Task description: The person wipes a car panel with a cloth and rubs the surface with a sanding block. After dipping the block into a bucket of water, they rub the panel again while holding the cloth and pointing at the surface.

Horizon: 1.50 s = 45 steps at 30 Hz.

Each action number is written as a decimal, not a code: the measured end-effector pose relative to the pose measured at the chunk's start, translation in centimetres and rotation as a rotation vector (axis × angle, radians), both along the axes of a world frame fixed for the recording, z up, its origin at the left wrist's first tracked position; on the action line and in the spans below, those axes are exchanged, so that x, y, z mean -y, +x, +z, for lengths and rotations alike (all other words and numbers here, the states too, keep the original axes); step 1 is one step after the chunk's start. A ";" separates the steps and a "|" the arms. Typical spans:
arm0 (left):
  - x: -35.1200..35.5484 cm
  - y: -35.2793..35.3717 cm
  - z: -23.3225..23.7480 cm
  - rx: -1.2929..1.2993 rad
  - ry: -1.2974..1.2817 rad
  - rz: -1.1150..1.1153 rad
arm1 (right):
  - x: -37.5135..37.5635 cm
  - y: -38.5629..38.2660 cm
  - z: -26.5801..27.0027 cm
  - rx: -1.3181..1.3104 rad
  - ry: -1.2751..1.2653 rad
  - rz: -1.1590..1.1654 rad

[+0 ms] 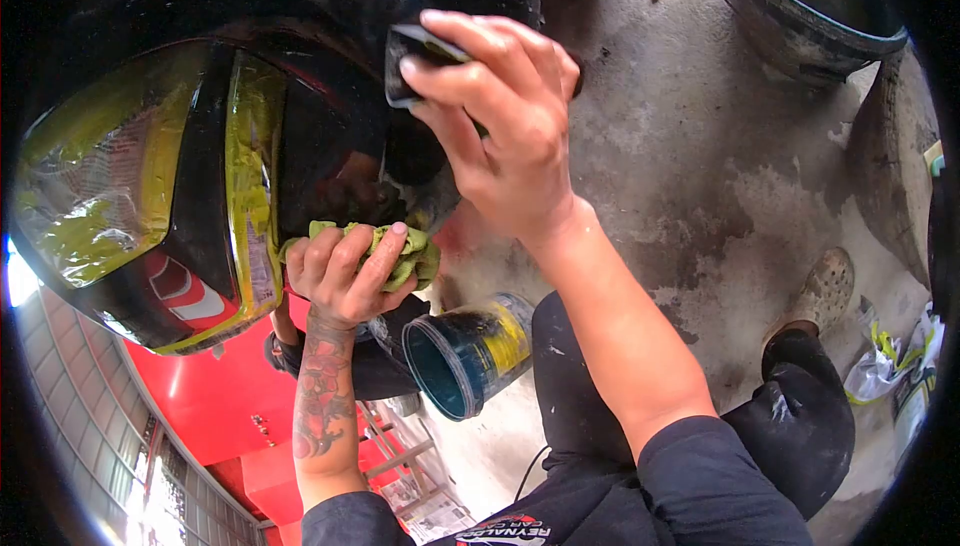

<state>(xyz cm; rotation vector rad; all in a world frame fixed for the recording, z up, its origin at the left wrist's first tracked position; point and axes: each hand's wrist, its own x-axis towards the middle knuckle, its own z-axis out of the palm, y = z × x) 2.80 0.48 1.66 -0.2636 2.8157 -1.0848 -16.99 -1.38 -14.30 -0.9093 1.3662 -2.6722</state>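
Observation:
My left hand (345, 271) is wrapped round a crumpled green cloth (412, 258) close to the glossy black car body (310, 136). Higher up, my right hand (510, 106) grips a dark sanding block (405, 61) by its edges, fingers and thumb on opposite sides. The block overlaps the lower part of the black bodywork in this view. To the left, yellow-green masking tape (252, 166) covers a strip of the car, and a larger taped sheet (110, 166) lies over the window or light area.
A dark bucket (440, 376) with yellow smears stands below my left hand. At the upper right is a larger black tub (780, 21), with a worn tyre (890, 156) beside it. Plastic bags (890, 366) lie on the stained concrete floor (670, 186) near my shoe (825, 291).

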 end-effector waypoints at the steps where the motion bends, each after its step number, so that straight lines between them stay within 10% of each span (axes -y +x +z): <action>1: 0.0 0.0 0.0 -0.001 -0.001 0.002 | 0.5 -0.7 0.3 -0.016 -0.004 -0.009; 45: -0.1 0.1 0.0 0.000 -0.003 0.005 | 0.5 -0.4 1.5 0.097 0.045 -0.028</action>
